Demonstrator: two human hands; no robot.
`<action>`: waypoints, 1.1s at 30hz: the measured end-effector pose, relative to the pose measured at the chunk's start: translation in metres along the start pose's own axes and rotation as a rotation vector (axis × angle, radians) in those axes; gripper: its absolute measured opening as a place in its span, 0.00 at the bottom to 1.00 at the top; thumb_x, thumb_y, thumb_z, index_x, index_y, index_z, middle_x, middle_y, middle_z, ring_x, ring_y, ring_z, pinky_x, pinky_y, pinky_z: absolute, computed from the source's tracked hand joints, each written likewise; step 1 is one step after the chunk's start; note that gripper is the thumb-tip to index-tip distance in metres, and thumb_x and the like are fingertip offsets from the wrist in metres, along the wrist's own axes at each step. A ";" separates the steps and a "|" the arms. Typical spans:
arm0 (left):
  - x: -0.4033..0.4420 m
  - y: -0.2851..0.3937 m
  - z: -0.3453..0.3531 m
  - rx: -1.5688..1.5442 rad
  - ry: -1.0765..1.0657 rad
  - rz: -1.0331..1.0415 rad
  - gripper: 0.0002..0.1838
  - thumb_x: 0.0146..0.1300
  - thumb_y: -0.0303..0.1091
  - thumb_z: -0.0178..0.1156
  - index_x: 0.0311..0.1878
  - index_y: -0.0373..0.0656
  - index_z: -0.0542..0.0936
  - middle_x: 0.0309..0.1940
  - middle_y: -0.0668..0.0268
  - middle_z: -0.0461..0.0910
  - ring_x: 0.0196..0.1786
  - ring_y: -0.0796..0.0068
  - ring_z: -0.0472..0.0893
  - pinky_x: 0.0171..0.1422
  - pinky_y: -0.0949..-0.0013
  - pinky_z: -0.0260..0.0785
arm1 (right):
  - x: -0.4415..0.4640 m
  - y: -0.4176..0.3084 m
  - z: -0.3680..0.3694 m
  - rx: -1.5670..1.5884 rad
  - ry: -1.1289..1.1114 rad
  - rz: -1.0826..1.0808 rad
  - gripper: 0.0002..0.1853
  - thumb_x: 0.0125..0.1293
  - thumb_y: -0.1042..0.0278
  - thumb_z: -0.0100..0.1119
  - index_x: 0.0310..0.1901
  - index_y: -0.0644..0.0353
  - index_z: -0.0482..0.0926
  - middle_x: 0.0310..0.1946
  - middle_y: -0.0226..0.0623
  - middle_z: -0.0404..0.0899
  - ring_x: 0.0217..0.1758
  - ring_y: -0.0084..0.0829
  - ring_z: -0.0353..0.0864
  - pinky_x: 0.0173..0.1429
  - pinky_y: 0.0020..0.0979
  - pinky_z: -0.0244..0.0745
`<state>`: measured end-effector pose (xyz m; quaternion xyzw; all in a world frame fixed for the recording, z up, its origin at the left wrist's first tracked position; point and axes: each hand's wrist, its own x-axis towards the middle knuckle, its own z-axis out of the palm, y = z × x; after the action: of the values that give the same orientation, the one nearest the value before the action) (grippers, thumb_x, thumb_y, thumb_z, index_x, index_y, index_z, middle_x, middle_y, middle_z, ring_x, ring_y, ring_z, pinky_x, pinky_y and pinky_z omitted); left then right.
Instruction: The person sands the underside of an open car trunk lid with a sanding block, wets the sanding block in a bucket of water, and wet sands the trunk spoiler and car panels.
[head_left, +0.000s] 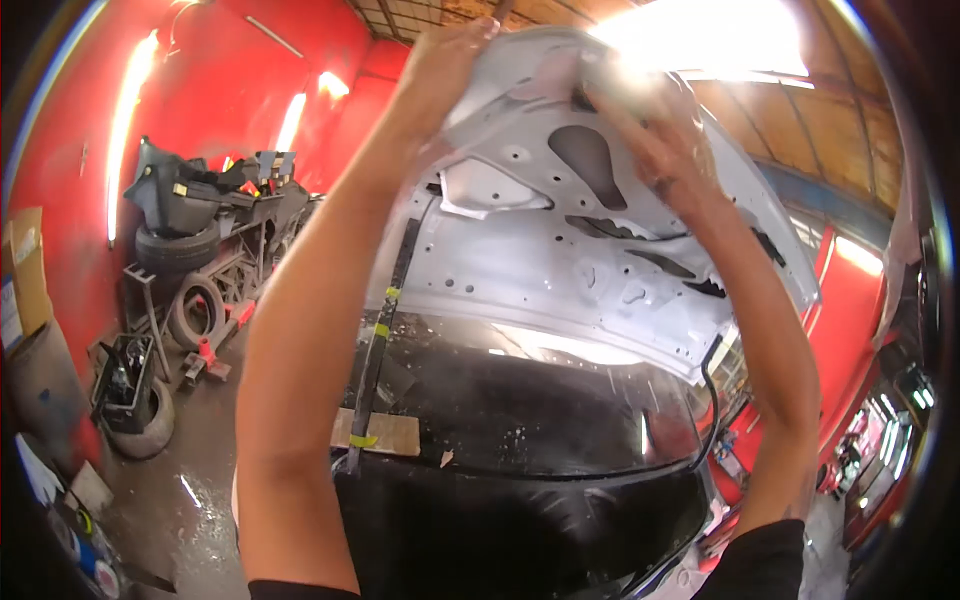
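My left hand [452, 58] lies against the upper left edge of the raised grey panel [480, 262]; I cannot tell whether it pinches that edge. Glare and blur at the panel's top hide my right hand's [665, 135] grip. The panel slants above the black car [510, 525] before me. A dark bar [373, 362] with yellow tape stands across its left side, beside my forearm, near some cardboard [402, 433]. Farther left are a tyre [178, 252], a red stand [207, 362] and the red wall [225, 75].

Single wide head-worn view, facing forward between forearms [298, 400], near pale panel [500, 268].
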<state>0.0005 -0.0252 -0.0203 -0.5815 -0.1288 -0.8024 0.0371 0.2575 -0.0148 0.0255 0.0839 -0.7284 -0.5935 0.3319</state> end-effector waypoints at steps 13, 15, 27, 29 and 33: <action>0.003 -0.008 -0.001 -0.188 -0.061 -0.116 0.24 0.83 0.46 0.51 0.56 0.35 0.88 0.44 0.61 0.89 0.43 0.75 0.84 0.53 0.68 0.75 | 0.024 -0.016 0.022 -0.228 -0.041 -0.219 0.17 0.66 0.68 0.61 0.55 0.61 0.86 0.63 0.47 0.76 0.70 0.48 0.73 0.75 0.49 0.68; 0.000 0.003 -0.003 -0.385 -0.092 -0.249 0.24 0.83 0.47 0.52 0.56 0.35 0.89 0.45 0.61 0.89 0.44 0.75 0.83 0.55 0.69 0.74 | 0.044 -0.025 0.024 -0.256 -0.162 -0.253 0.26 0.65 0.73 0.61 0.66 0.60 0.81 0.72 0.54 0.72 0.72 0.53 0.75 0.71 0.53 0.74; -0.001 0.005 -0.004 -0.245 -0.151 -0.184 0.23 0.83 0.44 0.53 0.57 0.34 0.88 0.47 0.61 0.89 0.45 0.75 0.84 0.54 0.69 0.75 | 0.013 -0.008 0.000 -0.227 -0.142 -0.122 0.33 0.58 0.76 0.65 0.69 0.58 0.79 0.77 0.53 0.68 0.77 0.53 0.70 0.78 0.51 0.68; -0.002 0.007 -0.003 -0.300 -0.119 -0.204 0.23 0.83 0.45 0.53 0.57 0.34 0.88 0.47 0.61 0.89 0.48 0.75 0.84 0.55 0.68 0.75 | -0.014 0.011 -0.013 -0.240 -0.101 -0.087 0.28 0.60 0.73 0.65 0.65 0.57 0.81 0.72 0.51 0.70 0.75 0.52 0.71 0.76 0.51 0.70; 0.004 0.004 -0.005 -0.066 -0.082 -0.183 0.24 0.83 0.45 0.53 0.56 0.33 0.88 0.45 0.60 0.89 0.48 0.74 0.84 0.57 0.66 0.75 | -0.016 -0.001 0.001 -0.134 -0.011 -0.007 0.28 0.59 0.74 0.64 0.64 0.57 0.81 0.72 0.51 0.70 0.72 0.51 0.74 0.75 0.49 0.72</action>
<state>-0.0048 -0.0296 -0.0178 -0.6006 -0.1560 -0.7818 -0.0608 0.2692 -0.0057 0.0184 0.0606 -0.6887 -0.6424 0.3307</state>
